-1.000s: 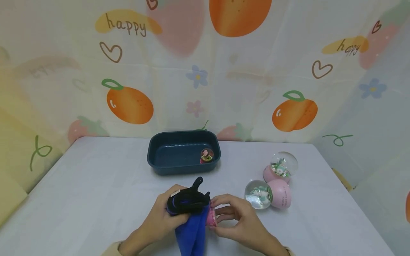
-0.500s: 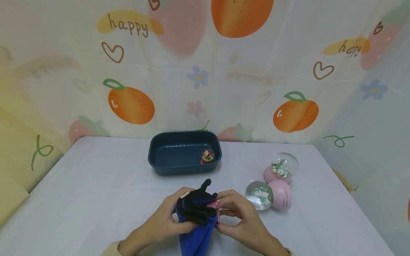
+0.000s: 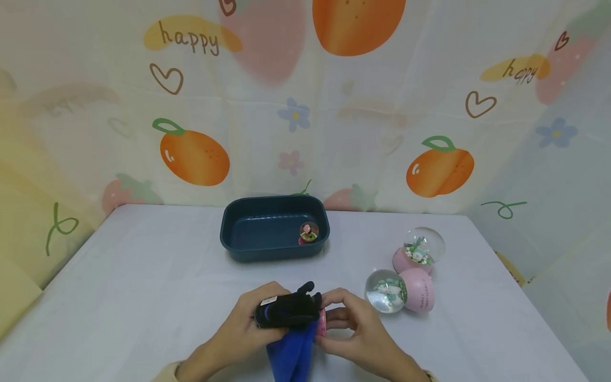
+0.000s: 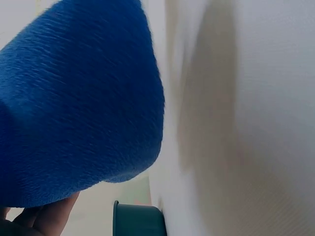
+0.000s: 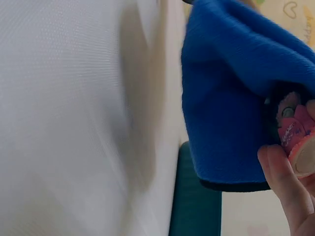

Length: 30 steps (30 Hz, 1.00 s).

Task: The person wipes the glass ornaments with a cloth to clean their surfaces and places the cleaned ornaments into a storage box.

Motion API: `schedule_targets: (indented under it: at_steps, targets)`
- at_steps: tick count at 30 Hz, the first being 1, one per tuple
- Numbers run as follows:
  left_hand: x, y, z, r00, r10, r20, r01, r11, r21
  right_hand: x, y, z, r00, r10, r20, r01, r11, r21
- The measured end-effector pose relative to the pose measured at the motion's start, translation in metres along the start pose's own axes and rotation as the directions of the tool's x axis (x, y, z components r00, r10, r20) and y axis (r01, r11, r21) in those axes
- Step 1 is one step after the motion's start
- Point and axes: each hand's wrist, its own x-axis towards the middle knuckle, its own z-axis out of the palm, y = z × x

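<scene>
In the head view my left hand grips a bunched cloth, plush blue with a black part on top. A black loop and a white tag stick out of it. My right hand pinches the pink base of a small ornament at the cloth's right side. The right wrist view shows the ornament's base, pink with a pale underside, and the cloth folded round its other end, which is hidden. Blue plush fills much of the left wrist view, with fingers below it.
Beyond the hands stands a dark teal tray with a small snow globe in its right end. To the right, one pink-based snow globe stands behind another lying on its side. A printed fabric backdrop hangs behind the white table.
The cloth and both hands shift slightly right, then a little back. The cloth's black part turns and bunches differently about the ornament. The tray and the other globes stay put.
</scene>
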Motion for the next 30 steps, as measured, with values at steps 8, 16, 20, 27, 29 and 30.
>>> schedule_targets:
  at_steps: [8, 16, 20, 27, 29, 30]
  targets:
    - [-0.001, 0.001, -0.0037, 0.975, -0.206, 0.082, 0.209, 0.977, -0.039, -0.0003, 0.0047, 0.0008, 0.974, -0.224, -0.006, 0.222, 0.969, -0.109]
    - [0.0004, -0.0001, -0.0037, 0.959, -0.189, 0.211, 0.204, 0.978, -0.047, 0.001, 0.0078, -0.0001, 0.917, -0.397, 0.029, 0.391, 0.884, -0.255]
    - [0.0009, 0.0005, -0.0041, 0.974, -0.158, 0.162, 0.168, 0.984, -0.051, 0.0018, 0.0087, -0.0004, 0.904, -0.425, 0.056, 0.423, 0.864, -0.274]
    - [0.0007, 0.0005, -0.0053, 0.977, -0.176, 0.123, 0.184, 0.981, -0.062, 0.0028, 0.0086, -0.0019, 0.882, -0.467, 0.067, 0.465, 0.838, -0.284]
    - [0.0001, 0.0004, -0.0063, 0.969, -0.193, 0.152, 0.209, 0.973, -0.095, 0.0032, 0.0084, -0.0027, 0.878, -0.475, 0.054, 0.47, 0.838, -0.277]
    - [-0.0002, 0.0003, -0.0068, 0.965, -0.2, 0.172, 0.222, 0.968, -0.117, 0.0035, 0.0083, -0.0033, 0.876, -0.48, 0.046, 0.474, 0.837, -0.274]
